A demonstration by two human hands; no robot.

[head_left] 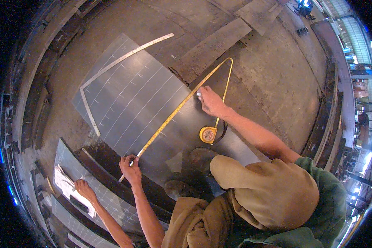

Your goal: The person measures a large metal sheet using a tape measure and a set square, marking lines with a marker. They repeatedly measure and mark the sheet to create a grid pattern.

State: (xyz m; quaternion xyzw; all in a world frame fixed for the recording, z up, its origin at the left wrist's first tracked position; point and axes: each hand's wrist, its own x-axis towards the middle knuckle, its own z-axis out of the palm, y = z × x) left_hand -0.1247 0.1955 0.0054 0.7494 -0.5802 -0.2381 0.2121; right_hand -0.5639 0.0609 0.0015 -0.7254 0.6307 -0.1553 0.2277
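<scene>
nearest, the person's knees [273, 194] in brown trousers fill five o'clock, with dark shoes [203, 159] at six. just past them, at four o'clock, the yellow tape measure [208, 134] lies on a grey metal sheet [153, 66] scored with pale lines. at eight o'clock, the left hand [130, 165] is nearly closed, thumb and fingers pinching the tape's blade [169, 119] near its end. the blade slants across the sheet, bends sharply at one o'clock and runs back to its case. between one and two o'clock, the right hand [211, 102] is mostly curled, fingertips gripping a small white piece like chalk [199, 94], just beside the blade. farther out at eight o'clock, another person's hand [84, 189] rests on white papers [64, 178]. at ten o'clock, a pale angled strip [133, 52] lies across the sheet. beyond, at one o'clock, a flat brown plate [213, 47] lies on the floor [273, 78].
</scene>
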